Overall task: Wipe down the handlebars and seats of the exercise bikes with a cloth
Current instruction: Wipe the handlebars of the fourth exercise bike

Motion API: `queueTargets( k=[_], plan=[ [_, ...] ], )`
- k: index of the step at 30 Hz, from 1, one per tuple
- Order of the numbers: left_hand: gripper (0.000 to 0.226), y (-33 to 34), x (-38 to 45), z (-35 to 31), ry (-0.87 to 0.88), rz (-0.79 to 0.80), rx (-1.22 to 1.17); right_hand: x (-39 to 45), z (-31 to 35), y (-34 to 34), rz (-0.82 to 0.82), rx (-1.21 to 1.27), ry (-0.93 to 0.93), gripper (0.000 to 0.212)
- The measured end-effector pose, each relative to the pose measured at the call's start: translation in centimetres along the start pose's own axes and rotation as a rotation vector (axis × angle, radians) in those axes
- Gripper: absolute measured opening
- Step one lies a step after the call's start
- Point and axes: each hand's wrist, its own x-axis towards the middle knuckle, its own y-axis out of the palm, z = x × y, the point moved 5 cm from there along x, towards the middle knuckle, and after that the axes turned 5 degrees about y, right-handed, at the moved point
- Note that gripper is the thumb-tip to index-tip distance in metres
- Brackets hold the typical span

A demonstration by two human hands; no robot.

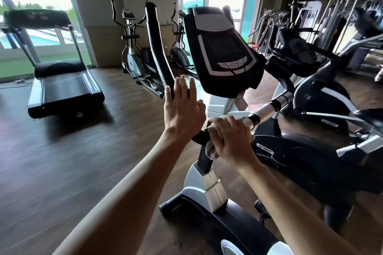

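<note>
I stand at an exercise bike with a black console (pixel 222 47) and a white stem. Its left handlebar (pixel 157 47) is a long black padded bar curving upward. My left hand (pixel 183 107) is raised with straight fingers, its fingertips against the lower end of that bar. My right hand (pixel 231 137) grips a pale cloth (pixel 211 148) wrapped over the horizontal handlebar grip (pixel 200 135) below the console. A silver and black section of the bar (pixel 269 107) runs on to the right. No seat of this bike is in view.
A second bike marked SPIRIT (pixel 310 151) stands close on the right. A treadmill (pixel 60 80) is at the left, two elliptical trainers (pixel 132 56) at the back by the windows, weight machines (pixel 310 18) at the far right. Dark wood floor (pixel 72 151) lies open to the left.
</note>
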Motion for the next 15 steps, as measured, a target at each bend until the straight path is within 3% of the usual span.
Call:
queueTargets(
  k=[5,10,15],
  plan=[
    [0.069,-0.1,-1.7,0.0,0.1,-0.056,-0.074,-2.1,0.3,-0.6,-0.094,0.078,-0.05,0.039],
    [0.064,-0.1,-6.8,1.3,0.248,-0.15,-0.196,-5.0,1.5,-2.4,-0.009,0.291,-0.222,0.031],
    [0.068,1.7,-11.9,6.4,0.163,-0.197,-0.362,-7.7,5.7,0.5,0.172,0.371,-0.368,0.043]
  ],
)
